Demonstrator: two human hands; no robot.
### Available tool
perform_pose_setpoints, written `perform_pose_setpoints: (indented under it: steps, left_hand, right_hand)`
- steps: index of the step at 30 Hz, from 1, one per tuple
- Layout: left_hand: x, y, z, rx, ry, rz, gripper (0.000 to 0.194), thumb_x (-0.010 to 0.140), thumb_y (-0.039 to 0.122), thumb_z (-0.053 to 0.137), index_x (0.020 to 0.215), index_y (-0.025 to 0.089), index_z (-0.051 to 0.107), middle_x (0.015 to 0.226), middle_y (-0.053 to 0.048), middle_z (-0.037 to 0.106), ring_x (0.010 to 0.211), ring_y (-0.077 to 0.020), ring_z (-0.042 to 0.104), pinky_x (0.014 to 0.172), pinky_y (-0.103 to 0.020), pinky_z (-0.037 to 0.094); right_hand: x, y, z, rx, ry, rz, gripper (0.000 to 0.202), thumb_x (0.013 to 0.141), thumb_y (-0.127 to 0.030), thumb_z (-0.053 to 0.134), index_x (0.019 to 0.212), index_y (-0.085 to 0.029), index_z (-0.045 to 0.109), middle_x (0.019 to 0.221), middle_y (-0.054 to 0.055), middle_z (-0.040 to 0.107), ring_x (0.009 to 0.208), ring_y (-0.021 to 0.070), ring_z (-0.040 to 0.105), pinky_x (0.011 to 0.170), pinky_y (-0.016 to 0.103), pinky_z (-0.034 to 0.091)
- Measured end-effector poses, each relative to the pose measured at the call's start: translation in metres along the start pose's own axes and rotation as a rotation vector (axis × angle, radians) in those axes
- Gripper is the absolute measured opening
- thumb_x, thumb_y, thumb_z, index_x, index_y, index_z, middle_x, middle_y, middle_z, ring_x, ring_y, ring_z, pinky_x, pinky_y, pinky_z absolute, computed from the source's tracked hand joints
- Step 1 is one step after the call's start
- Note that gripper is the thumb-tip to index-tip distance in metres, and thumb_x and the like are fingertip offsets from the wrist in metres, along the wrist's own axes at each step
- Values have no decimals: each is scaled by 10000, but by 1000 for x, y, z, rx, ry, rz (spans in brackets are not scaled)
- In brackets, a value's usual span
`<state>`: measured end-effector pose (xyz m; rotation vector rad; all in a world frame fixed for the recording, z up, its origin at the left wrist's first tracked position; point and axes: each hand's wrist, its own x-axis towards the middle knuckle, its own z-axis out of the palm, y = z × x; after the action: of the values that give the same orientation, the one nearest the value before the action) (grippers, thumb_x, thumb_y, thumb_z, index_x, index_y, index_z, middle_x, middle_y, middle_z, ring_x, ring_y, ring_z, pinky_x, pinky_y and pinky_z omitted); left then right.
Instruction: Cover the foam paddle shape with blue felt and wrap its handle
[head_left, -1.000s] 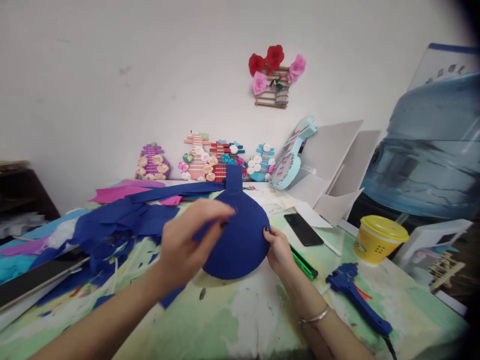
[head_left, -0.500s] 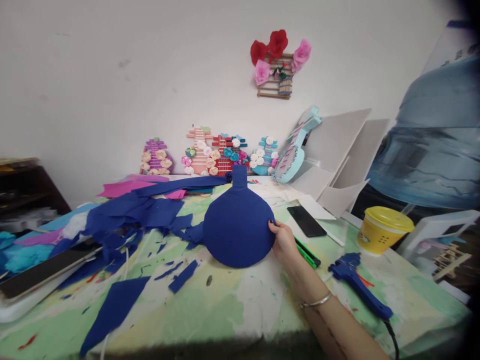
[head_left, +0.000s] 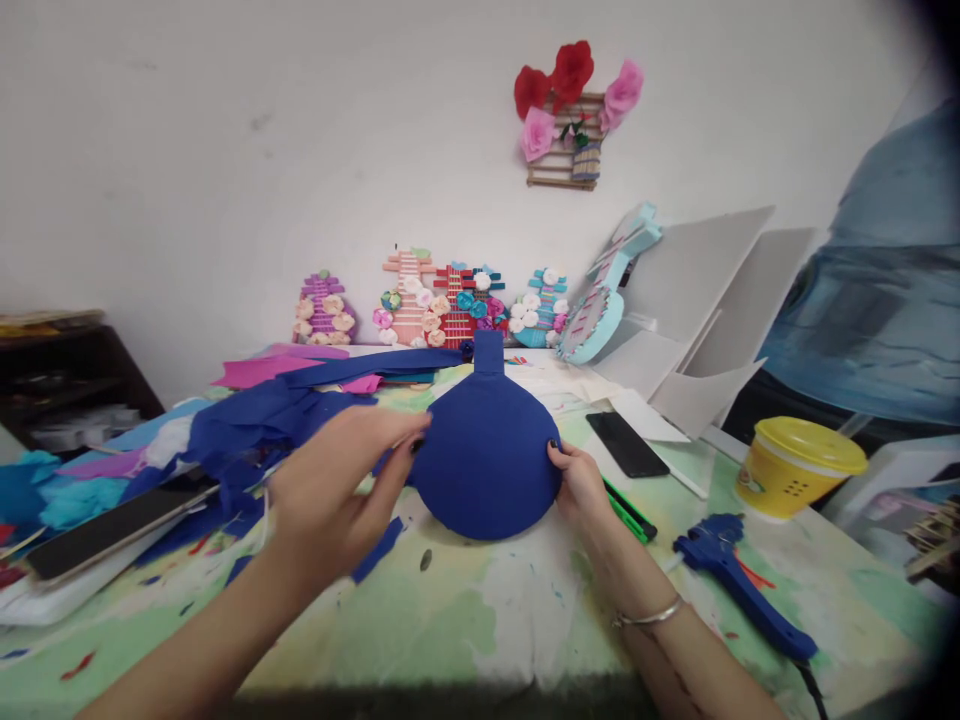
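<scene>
A dark blue, paper-covered lute-shaped piece (head_left: 487,460), round below with a short neck on top, stands upright over the table. My right hand (head_left: 581,485) grips its right edge, thumb on the front face and the other fingers behind. At the left edge, my left hand (head_left: 337,490) has thumb and fingertips drawn together in a pinch. Whether those fingertips touch the piece or hold something small cannot be made out. Blue paper scraps (head_left: 379,550) lie behind and below my left hand.
Right of the piece are a black phone (head_left: 627,445), a green cutter (head_left: 628,512), a blue glue gun (head_left: 742,580) and a yellow tub (head_left: 799,470). Crumpled blue paper (head_left: 247,430) covers the left. Flower-decorated instrument models (head_left: 454,310) line the wall.
My left hand has come in from the lower left to the piece's left edge. My right hand keeps its grip. The whole view has shifted slightly.
</scene>
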<state>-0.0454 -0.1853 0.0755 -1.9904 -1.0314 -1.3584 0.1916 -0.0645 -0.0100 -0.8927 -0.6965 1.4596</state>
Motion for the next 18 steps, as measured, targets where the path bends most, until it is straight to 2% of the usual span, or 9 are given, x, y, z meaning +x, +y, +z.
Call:
perform_pose_setpoints:
  steps: [2, 5, 6, 8, 11, 13, 14, 16, 18]
  left_hand:
    - [1, -20, 33, 85, -82, -80, 355, 884, 216, 497, 1220, 258, 606, 1096, -66, 701, 995, -259, 655, 892, -417, 518]
    - [-14, -49, 84, 3, -179, -363, 407, 860, 288, 522, 1237, 148, 586, 1200, -151, 652, 1095, -308, 617, 936, -480, 489]
    - [-20, -56, 96, -69, -188, -461, 390, 849, 291, 538, 1208, 156, 605, 1177, -145, 665, 1073, -303, 629, 937, -484, 487]
    - [-28, -62, 108, -285, -201, -657, 360, 832, 315, 566, 1157, 177, 635, 1132, -128, 689, 1011, -285, 656, 910, -470, 503]
    - [-31, -60, 108, -663, -201, -912, 397, 758, 360, 660, 1094, 148, 662, 1063, -123, 714, 980, -268, 669, 897, -424, 513]
    - [-31, -58, 103, -812, -236, -999, 423, 726, 396, 695, 1051, 125, 679, 988, -118, 733, 939, -261, 680, 873, -398, 522]
    - [-32, -60, 100, -806, -279, -991, 412, 746, 427, 674, 1024, 123, 691, 940, -110, 741, 897, -254, 688, 837, -385, 535]
    - [-33, -70, 91, -651, -373, -905, 403, 821, 487, 568, 951, 136, 717, 853, -91, 747, 814, -241, 695, 746, -357, 552]
    - [-35, -93, 75, -398, -405, -798, 413, 864, 493, 485, 895, 161, 729, 842, -79, 749, 802, -243, 690, 720, -347, 548]
  right_hand:
    - [0, 1, 0, -4, -1, -5, 199, 569, -220, 741, 763, -175, 730, 722, 41, 749, 648, 214, 662, 672, 340, 509]
    - [0, 1, -1, -10, -7, -11, 192, 578, -222, 738, 766, -181, 729, 745, 45, 751, 691, 225, 674, 717, 350, 512]
    - [1, 0, -2, -13, -7, -8, 192, 585, -225, 737, 772, -183, 728, 736, 44, 749, 689, 227, 676, 721, 356, 513]
    - [2, 0, -4, -21, 0, 7, 185, 593, -220, 734, 775, -187, 725, 691, 39, 740, 662, 229, 676, 710, 365, 517]
    - [3, -1, -6, -29, 12, 46, 174, 600, -198, 728, 774, -195, 719, 644, 28, 725, 622, 221, 668, 672, 359, 525]
    - [4, -1, -7, -27, 24, 79, 183, 606, -183, 726, 788, -195, 721, 666, 28, 730, 612, 209, 664, 655, 345, 532]
    - [4, -1, -8, -28, 30, 92, 188, 609, -176, 726, 796, -193, 723, 684, 30, 735, 614, 205, 664, 653, 341, 536]
    - [4, -1, -9, -37, 44, 105, 176, 615, -161, 722, 789, -186, 725, 712, 40, 742, 630, 207, 670, 663, 340, 546]
    - [4, -2, -11, -47, 63, 102, 148, 633, -150, 708, 776, -184, 725, 742, 51, 749, 666, 214, 681, 683, 338, 553]
